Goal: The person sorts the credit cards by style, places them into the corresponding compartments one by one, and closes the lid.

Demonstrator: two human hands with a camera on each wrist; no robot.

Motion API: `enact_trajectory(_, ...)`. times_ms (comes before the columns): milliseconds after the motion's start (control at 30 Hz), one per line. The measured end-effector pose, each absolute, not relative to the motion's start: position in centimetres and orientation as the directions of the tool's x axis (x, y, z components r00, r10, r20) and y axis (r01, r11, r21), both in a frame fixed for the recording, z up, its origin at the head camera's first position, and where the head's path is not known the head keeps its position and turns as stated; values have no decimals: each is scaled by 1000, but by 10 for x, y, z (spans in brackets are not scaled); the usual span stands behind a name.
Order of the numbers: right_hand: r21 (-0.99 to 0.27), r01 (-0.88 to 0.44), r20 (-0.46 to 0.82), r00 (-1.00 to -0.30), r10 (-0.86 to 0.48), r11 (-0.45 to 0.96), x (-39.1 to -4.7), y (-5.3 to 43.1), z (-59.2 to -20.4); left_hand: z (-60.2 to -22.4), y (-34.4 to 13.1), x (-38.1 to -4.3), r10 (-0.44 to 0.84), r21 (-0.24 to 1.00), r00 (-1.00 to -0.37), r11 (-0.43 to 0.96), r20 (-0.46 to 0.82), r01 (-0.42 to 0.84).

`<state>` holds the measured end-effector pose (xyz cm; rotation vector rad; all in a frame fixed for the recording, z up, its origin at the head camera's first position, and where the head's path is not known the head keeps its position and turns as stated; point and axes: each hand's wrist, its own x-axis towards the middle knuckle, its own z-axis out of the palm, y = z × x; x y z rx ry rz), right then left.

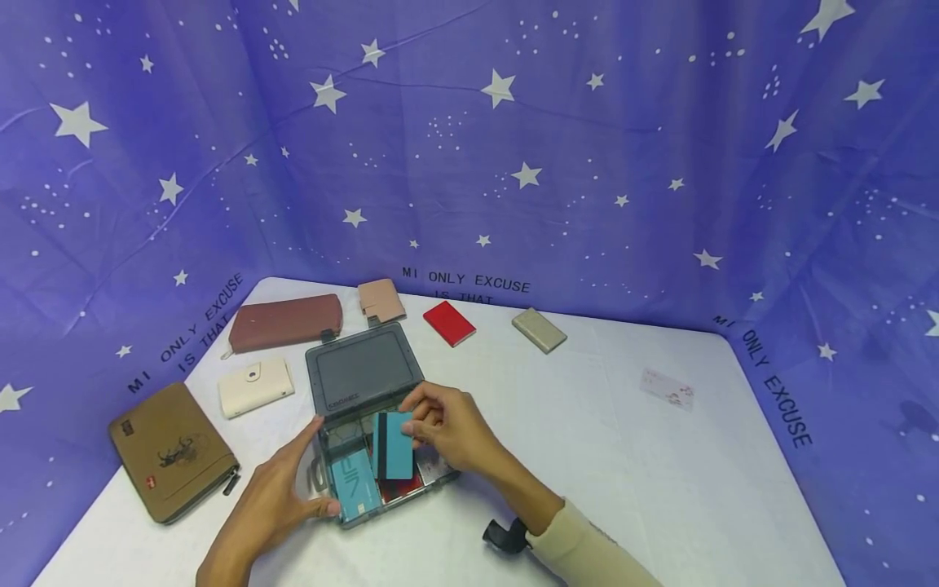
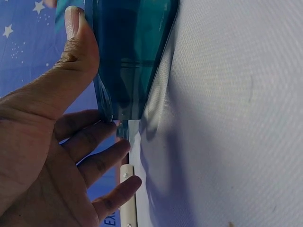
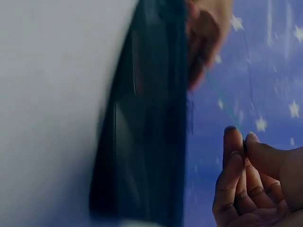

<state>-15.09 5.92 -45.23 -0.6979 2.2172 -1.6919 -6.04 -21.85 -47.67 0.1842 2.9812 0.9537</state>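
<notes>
My right hand (image 1: 453, 422) pinches a teal card (image 1: 398, 448) with a dark stripe between thumb and fingers, above a grey see-through plastic box. In the right wrist view the card shows edge-on from the fingertips. The box's hinged lid (image 1: 364, 368) lies folded back. Inside the box are a blue VIP card (image 1: 355, 487), a red card (image 1: 402, 487) partly covered by the teal one, and a silvery card (image 1: 434, 468). At the box's left side is my left hand (image 1: 275, 489), its thumb touching the box wall (image 2: 128, 61) and its fingers loosely extended.
Behind and left of the box lie a maroon wallet (image 1: 286, 322), a cream card holder (image 1: 255, 388), a brown pouch (image 1: 176, 452) and a pink holder (image 1: 381, 300). Farther right are a red booklet (image 1: 449, 323), a beige case (image 1: 539, 329) and a pale card (image 1: 667, 389).
</notes>
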Motion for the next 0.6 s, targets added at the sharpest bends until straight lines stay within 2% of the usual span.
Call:
enact_trajectory(100, -922, -296, 122, -833, -540, 248, -145, 32, -457, -477, -218, -60, 116, 579, -993, 808, 32, 113)
enact_trajectory(267, -793, -494, 239, -790, -565, 355, -135, 1, -467, -478, -219, -60, 117, 581, -993, 807, 27, 111)
enact_trajectory(433, -533, -658, 293, -733, -614, 532, -127, -9, -473, -478, -220, -60, 115, 578, -993, 810, 10, 100)
enact_trajectory(533, -329, -710, 281, -703, -654, 622, -125, -8, -475, -479, -220, -60, 113, 582, -994, 808, 2, 93)
enact_trajectory(600, -269, -724, 261, -689, -676, 635, -124, -6, -475, -479, -221, -60, 113, 587, -994, 805, 3, 94)
